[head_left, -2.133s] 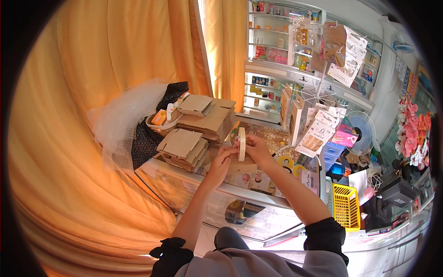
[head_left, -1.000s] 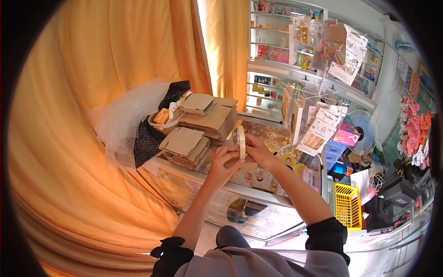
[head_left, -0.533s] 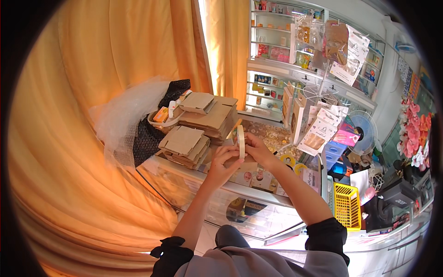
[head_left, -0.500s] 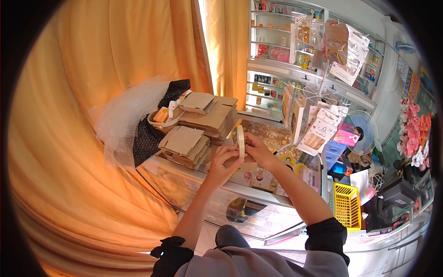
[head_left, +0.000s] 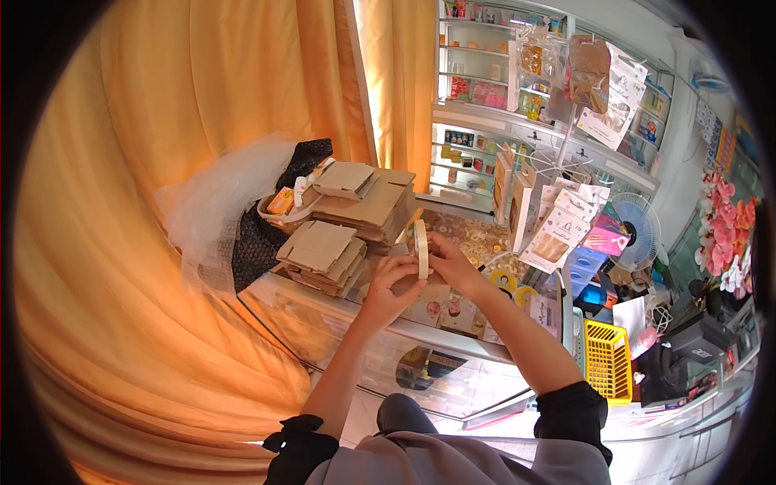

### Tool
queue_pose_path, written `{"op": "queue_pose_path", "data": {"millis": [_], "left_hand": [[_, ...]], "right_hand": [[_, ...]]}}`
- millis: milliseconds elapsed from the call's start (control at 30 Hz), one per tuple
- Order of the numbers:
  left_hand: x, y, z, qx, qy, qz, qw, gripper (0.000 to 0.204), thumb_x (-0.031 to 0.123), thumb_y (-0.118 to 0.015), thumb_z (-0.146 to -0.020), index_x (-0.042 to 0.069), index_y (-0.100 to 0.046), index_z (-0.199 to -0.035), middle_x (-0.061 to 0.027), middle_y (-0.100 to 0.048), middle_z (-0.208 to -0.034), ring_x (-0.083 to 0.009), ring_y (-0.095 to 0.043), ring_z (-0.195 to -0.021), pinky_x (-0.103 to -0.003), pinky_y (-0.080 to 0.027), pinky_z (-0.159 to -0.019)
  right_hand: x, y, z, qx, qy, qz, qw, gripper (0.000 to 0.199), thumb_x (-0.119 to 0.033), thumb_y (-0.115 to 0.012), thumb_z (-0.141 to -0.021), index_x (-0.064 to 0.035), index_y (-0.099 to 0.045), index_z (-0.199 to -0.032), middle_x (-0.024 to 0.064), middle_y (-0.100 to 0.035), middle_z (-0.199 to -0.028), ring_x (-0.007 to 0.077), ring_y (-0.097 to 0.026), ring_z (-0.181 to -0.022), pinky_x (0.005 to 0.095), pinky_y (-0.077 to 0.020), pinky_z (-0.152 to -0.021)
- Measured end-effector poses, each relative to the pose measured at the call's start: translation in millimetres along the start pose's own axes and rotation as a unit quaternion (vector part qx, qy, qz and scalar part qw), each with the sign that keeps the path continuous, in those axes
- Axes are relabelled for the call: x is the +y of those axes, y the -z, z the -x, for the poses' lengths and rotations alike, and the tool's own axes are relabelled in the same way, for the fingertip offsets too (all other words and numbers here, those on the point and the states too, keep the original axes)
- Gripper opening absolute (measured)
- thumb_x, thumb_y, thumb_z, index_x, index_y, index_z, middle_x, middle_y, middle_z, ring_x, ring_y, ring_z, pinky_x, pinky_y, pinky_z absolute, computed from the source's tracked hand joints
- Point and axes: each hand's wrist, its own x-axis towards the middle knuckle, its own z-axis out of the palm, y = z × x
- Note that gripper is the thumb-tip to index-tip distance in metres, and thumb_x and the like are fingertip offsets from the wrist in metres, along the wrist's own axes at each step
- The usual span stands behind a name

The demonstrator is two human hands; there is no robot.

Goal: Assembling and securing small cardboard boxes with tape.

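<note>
Together, we hold the pale tape roll [head_left: 423,252] upright, our left hand [head_left: 392,283] curled at its near side, our right hand [head_left: 449,260] gripping its right, above the surface [head_left: 461,340], right of the stacked cardboard [head_left: 318,246]. Light, even pressure should stop it tilting.

Tape roll [head_left: 422,252]: pale and smooth, with a faint sheen along the band
Carton stacks [head_left: 368,208]: flat brown cardboard; matt faces, rougher cut edges
Curtain [head_left: 202,97]: orange cloth; folded, with a soft satin look
Clear sheeting [head_left: 212,194]: thin see-through plastic; crinkled, lightly glossy
Black bubble wrap [head_left: 252,257]: dark plastic; bumpy, shiny in spots
Display counter [head_left: 485,346]: glossy, reflecting glass; smooth, metal-looking edging
Yellow basket [head_left: 602,327]: slotted plastic; smooth
Hanging packets [head_left: 556,233]: smooth printed card; shiny clear windows
Sleeves [head_left: 571,412]: black cloth; matt, gathered
</note>
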Motion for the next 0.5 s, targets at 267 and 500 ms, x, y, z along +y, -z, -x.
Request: {"op": "queue_pose_path", "data": {"millis": [267, 500], "left_hand": [[5, 0, -1, 0.003, 0.014, 0.014, 1.0, 0.025, 0.005, -0.069, -0.078, 0.008, -0.069, -0.103, -0.0073, -0.061, -0.108, -0.025, -0.052, -0.106, -0.035, -0.041, -0.094], [8, 2, -1, -0.012, 0.046, 0.05, 0.998, 0.019, 0.004, -0.062, -0.085, 0.008, -0.069, -0.102, -0.0042, -0.059, -0.107, -0.0214, -0.047, -0.108, -0.033, -0.034, -0.098]], "right_hand": [[8, 6, -1, -0.013, -0.003, 0.03, 0.999, 0.022, -0.013, -0.057, -0.093, -0.0036, -0.054, -0.113, 0.0029, -0.059, -0.102, 0.0103, -0.057, -0.095, 0.0235, -0.0465, -0.083], [9, 5, -1, -0.014, 0.015, 0.001, 1.0, 0.019, -0.013, -0.058, -0.092, -0.0042, -0.054, -0.109, 0.0033, -0.06, -0.1, 0.01, -0.058, -0.093, 0.0231, -0.0465, -0.081]]}}
